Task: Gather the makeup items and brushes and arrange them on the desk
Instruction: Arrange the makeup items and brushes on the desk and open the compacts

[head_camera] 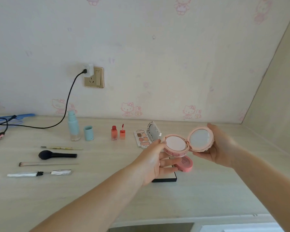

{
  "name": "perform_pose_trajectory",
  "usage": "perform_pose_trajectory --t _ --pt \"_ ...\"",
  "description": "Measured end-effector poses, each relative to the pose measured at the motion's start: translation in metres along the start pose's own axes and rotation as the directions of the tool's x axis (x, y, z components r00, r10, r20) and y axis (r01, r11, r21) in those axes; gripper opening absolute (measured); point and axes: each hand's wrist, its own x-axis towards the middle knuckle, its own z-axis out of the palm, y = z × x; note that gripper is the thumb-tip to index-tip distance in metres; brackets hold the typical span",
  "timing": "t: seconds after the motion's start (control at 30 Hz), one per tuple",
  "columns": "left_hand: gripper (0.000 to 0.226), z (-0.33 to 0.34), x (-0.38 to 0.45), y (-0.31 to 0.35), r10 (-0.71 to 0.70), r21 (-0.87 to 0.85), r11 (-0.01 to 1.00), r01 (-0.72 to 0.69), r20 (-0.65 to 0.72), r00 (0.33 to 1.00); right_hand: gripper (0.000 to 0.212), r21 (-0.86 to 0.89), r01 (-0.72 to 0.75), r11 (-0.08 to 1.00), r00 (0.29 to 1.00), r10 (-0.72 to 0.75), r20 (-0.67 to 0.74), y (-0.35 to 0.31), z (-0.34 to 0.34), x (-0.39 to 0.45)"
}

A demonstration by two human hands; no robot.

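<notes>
I have the round pink powder compact [188,142] lifted off the pale wood-grain table [208,195], swung open between both hands. My left hand [155,162] has its grip on the base half, thumb and fingers curled around the rim; my right hand [219,145] cups the mirrored lid from behind, fingers wrapped around its edge.

Progress, as I judge it, is well advanced. Far to the left of my left grip, four tools lie in a tidy parallel column: a thin pale pencil [61,147], a black fluffy powder brush [57,155], a slim flat-tipped brush [47,164] and a silver-foil-wrapped wand [38,173]. Beyond them stand a pale blue pump bottle [73,126] with its blue cap [88,133] set just beside it, then two small red-orange lip tints [118,133]. An open eyeshadow palette [145,137] sits just behind my left grip.

Left to do: set this compact down in the row, and probably place the coral-pink round blush pot [185,164] and the flat black-edged case [166,179] lying directly beneath my hands (neither looks aligned with anything).

Limits of view: my left hand covers much of the black-edged case, so I cannot identify it. The palette's near corner is hidden behind my fingers. A black cable [69,101] and blue items run off the left edge.
</notes>
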Motion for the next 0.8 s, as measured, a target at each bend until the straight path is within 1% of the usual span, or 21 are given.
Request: perform_pose_trajectory --t 0.1,0.17,0.27,0.33,0.4,0.47,0.53,0.6,0.63,0.67,0.7,0.73,0.77,0.8 --pt "0.026 0.016 0.018 0.007 0.071 0.141 0.988 -0.065 -0.038 0.997 0.043 0.069 0.035 0.997 0.997 -0.03 -0.072 -0.003 -0.015 0.015" --pt "0.024 0.025 0.032 0.011 0.093 0.222 0.972 -0.077 -0.065 0.993 0.044 0.098 0.056 0.994 0.992 -0.045 -0.115 -0.004 -0.024 0.028" --pt "0.025 0.033 0.055 0.014 0.099 0.33 0.942 -0.06 -0.103 0.99 0.043 0.115 0.066 0.991 0.986 -0.048 -0.161 -0.006 -0.036 0.047" --pt "0.017 0.035 0.066 0.015 0.112 0.38 0.923 -0.054 -0.133 0.985 0.042 0.1 0.062 0.993 0.984 -0.043 -0.176 -0.007 -0.04 0.059" --pt "0.021 0.039 0.076 0.013 0.138 0.438 0.898 -0.051 -0.168 0.976 0.042 0.094 0.056 0.994 0.981 -0.038 -0.189 -0.006 -0.044 0.071" --pt "0.019 0.042 0.085 0.012 0.152 0.512 0.858 -0.04 -0.18 0.972 0.042 0.087 0.043 0.995 0.981 -0.025 -0.192 -0.004 -0.046 0.083" --pt "0.036 0.044 0.091 0.01 0.149 0.571 0.821 -0.013 -0.192 0.97 0.043 0.08 0.026 0.996 0.982 -0.01 -0.188 -0.002 -0.047 0.095" --pt "0.047 0.045 0.099 0.009 0.16 0.629 0.777 0.005 -0.205 0.966 0.043 0.073 0.014 0.997 0.983 0.0 -0.182 0.0 -0.045 0.105" --pt "0.05 0.045 0.103 0.009 0.154 0.648 0.761 0.018 -0.208 0.966 0.043 0.066 0.012 0.998 0.984 0.0 -0.179 0.0 -0.045 0.11" --pt "0.047 0.045 0.105 0.01 0.144 0.649 0.76 0.029 -0.212 0.967 0.043 0.056 0.01 0.998 0.984 0.0 -0.176 -0.001 -0.044 0.114" --pt "0.039 0.045 0.107 0.01 0.138 0.646 0.763 0.04 -0.223 0.965 0.042 0.043 0.006 0.999 0.985 0.002 -0.174 -0.001 -0.042 0.118" --pt "0.03 0.045 0.111 0.011 0.13 0.632 0.773 0.058 -0.247 0.96 0.041 0.036 0.004 0.999 0.984 0.003 -0.176 -0.002 -0.041 0.122" --pt "0.027 0.044 0.114 0.012 0.122 0.615 0.785 0.073 -0.269 0.955 0.04 0.03 0.003 1.0 0.984 0.002 -0.177 -0.002 -0.04 0.124" --pt "0.029 0.044 0.115 0.014 0.103 0.59 0.803 0.088 -0.282 0.954 0.04 0.026 0.0 1.0 0.985 0.004 -0.173 -0.003 -0.038 0.128"
